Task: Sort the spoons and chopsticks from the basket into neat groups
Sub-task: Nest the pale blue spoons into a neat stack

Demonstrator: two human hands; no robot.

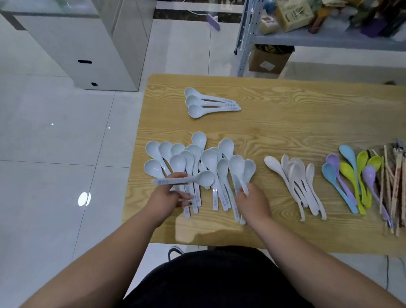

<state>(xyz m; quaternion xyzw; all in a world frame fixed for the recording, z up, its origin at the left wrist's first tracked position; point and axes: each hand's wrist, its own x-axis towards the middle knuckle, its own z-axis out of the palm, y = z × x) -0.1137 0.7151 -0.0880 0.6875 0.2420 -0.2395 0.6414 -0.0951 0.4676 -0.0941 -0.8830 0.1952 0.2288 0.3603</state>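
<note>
Spoon (184,179) lies crosswise in the left hand (170,196) grip above the pale pile (196,167) on the counter (292,115), bowl rightward, while the right hand (251,200) pinches another handle.

Left arm: bare, reaching forward from the lower left, forearm angled inward. Left hand (166,197): palm down, fingers curled, thumb and fingers pinched around the handle of a pale spoon (184,179) held crosswise, bowl pointing right.

Right arm: bare, reaching forward from the lower right, forearm angled inward. Right hand (253,202): back of hand up, knuckles bent, fingertips closed on the handle of a second pale spoon (239,173), bowl pointing away from the body.

Hands near each other, apart.
</note>
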